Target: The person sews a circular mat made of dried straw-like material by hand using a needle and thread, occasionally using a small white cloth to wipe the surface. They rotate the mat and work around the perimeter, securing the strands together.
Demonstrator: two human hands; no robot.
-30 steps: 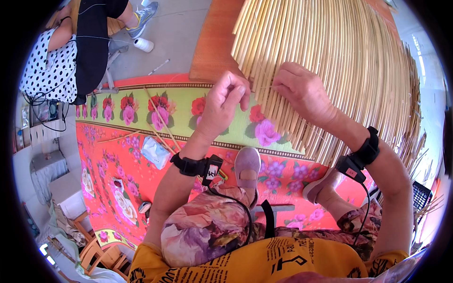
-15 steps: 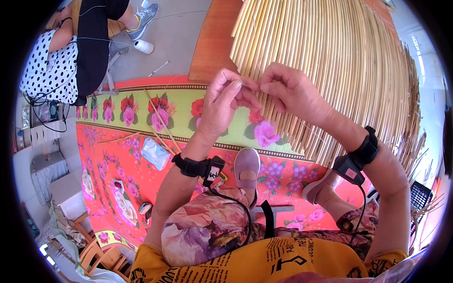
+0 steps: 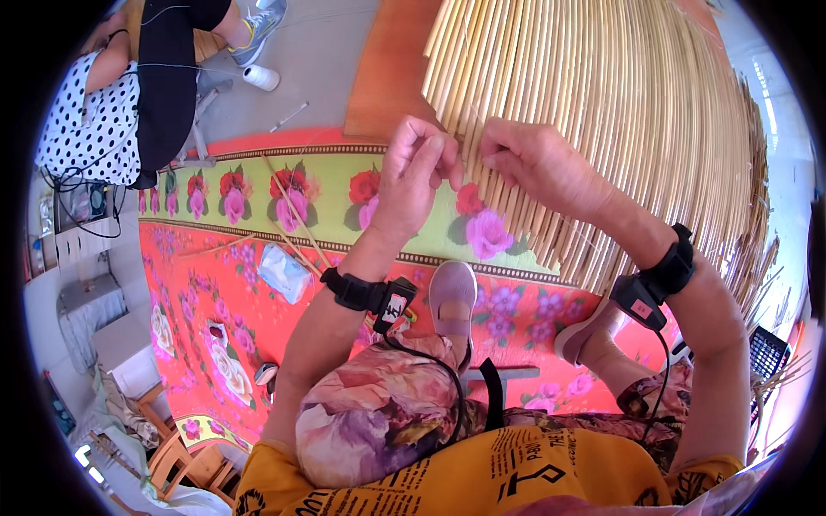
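Observation:
A wide mat of straw-coloured reed stalks [image 3: 594, 112], laid side by side, spreads from the far middle to the right. My left hand [image 3: 417, 172] is raised off the mat's left edge, thumb and fingers pinched together. Just right of it, my right hand [image 3: 542, 163] is closed above the stalks, its fingertips pressed together and turned toward the left one. A small gap separates the two hands. Whatever is between the fingertips is too fine to make out. Faint thread lines show on the mat near them.
Under the mat lie a reddish-brown board [image 3: 366, 90] and a red and green flowered cloth [image 3: 335, 189]. A tissue pack [image 3: 284, 273] and loose stalks [image 3: 297, 215] rest on the cloth. Far left, a person in polka dots [image 3: 90, 120] sits near a white thread spool [image 3: 261, 78].
My hands have drawn apart from nearly touching, the right one moving slightly right. My left fingers have folded in closer. The view has shifted a little.

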